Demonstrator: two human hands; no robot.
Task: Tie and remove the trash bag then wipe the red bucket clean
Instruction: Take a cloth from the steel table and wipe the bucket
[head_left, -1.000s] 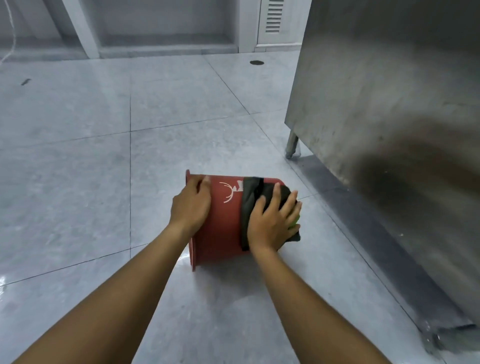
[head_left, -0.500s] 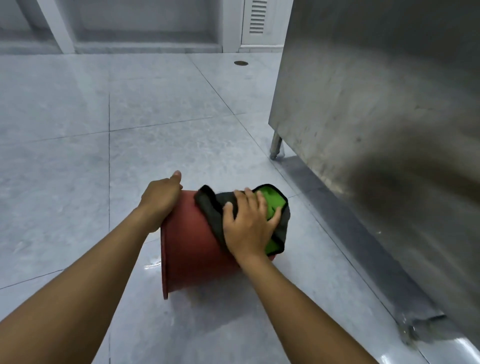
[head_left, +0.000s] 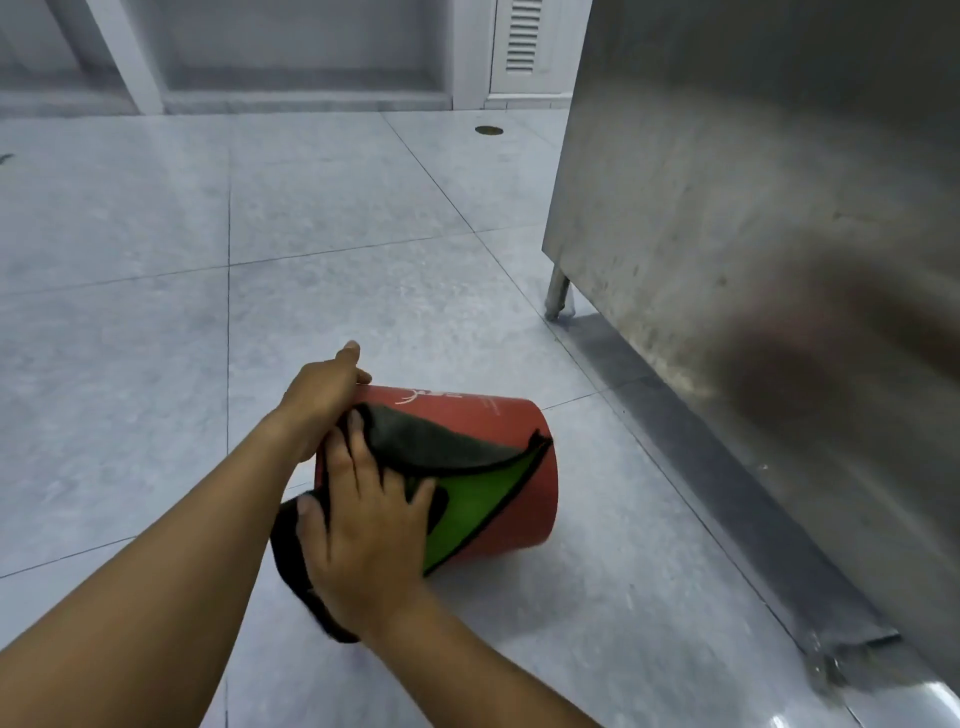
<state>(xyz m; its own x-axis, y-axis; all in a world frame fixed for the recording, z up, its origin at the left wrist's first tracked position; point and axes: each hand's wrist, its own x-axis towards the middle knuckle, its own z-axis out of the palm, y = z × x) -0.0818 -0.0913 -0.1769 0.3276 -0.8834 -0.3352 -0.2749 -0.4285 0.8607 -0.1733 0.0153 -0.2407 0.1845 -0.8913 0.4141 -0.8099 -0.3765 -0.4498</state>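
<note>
Bucket (head_left: 519, 431) on its side on floor (head_left: 156, 364).
Right hand (head_left: 363, 540) flat, pressing cloth (head_left: 457, 467) on it; left hand (head_left: 317, 400) grips rim at 9 o'clock.

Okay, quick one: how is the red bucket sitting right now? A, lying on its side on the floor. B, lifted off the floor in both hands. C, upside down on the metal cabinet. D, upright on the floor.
A: the red bucket lies on its side on the tiled floor, with the right hand pressing the green and black cloth against its wall.
</note>
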